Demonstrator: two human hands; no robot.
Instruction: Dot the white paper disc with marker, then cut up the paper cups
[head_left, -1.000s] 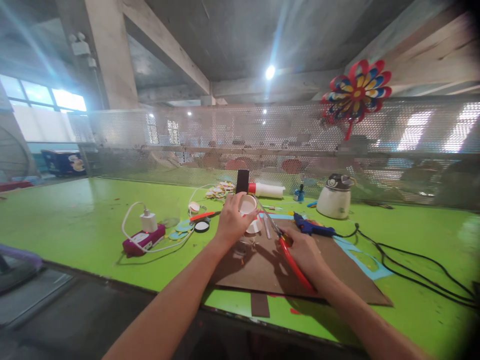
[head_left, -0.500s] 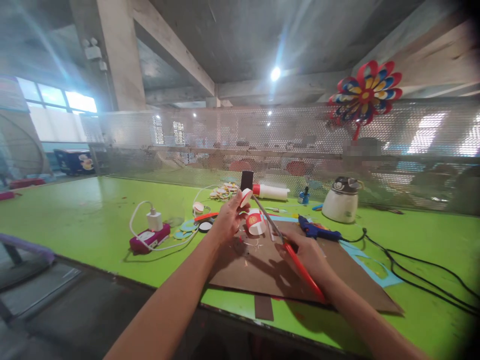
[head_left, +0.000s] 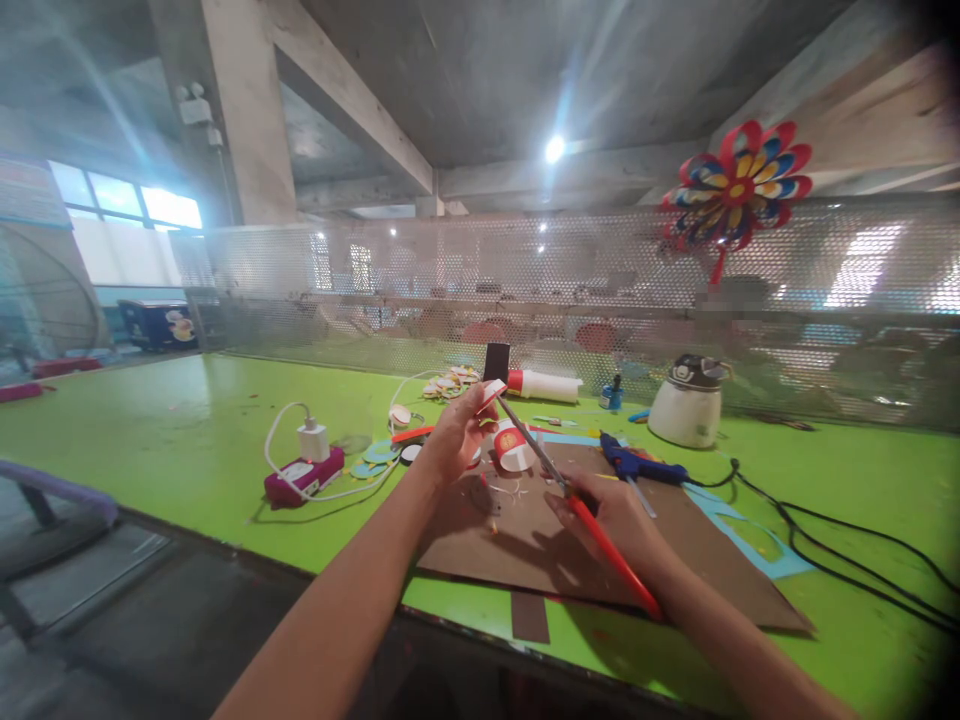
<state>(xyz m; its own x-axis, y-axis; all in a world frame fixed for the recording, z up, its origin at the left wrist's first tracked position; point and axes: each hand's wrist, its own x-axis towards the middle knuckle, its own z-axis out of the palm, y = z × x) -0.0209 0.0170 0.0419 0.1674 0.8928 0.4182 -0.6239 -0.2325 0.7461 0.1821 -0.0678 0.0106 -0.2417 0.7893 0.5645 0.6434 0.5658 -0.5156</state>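
Note:
My left hand (head_left: 454,437) is closed on a small red and white paper cup piece (head_left: 493,390), held up over the brown cardboard sheet (head_left: 697,560). My right hand (head_left: 611,515) grips red-handled scissors (head_left: 577,505); their blades point up and left towards the held piece. A red and white paper cup (head_left: 512,447) lies on its side just behind the blades. Small white paper scraps lie on the cardboard beneath my hands.
A blue glue gun (head_left: 634,464) lies right of the cup, its black cables (head_left: 832,545) trailing right. A pink power strip with a white charger (head_left: 306,470) sits left. Paper discs, a white tube (head_left: 546,385), a white kettle (head_left: 688,403) and a mesh fence stand behind.
My left hand turned the held cup piece edge-on and lifted it slightly. A red and white cup now lies exposed on the cardboard. The scissors stayed in my right hand.

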